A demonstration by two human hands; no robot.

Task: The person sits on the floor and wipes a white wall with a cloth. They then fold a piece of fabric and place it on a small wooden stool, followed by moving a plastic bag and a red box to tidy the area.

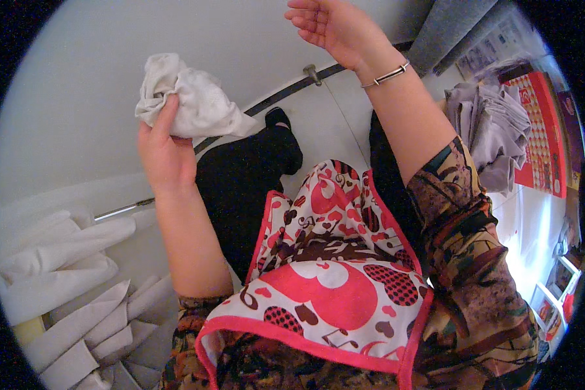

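Note:
My left hand [168, 156] grips a crumpled white cloth [190, 102], its thumb pressed on the near side and the bundle bulging above and to the right. Raised at the top of the view, my right hand [321, 24] holds nothing that shows; its fingers are slightly curled and apart, and part of it is cut off by the picture's edge. A bracelet [390, 75] circles the right wrist. Between my forearms lies an apron [331, 292] with a heart print and red trim, over a patterned top and black trousers.
A pale wall or panel [92, 97] rises at the left, with a dark strip along its foot and a metal knob [313, 74]. White fabric [78, 248] lies in folds at the lower left. At the right are a grey cloth bundle [492, 131] and a red printed box [541, 136].

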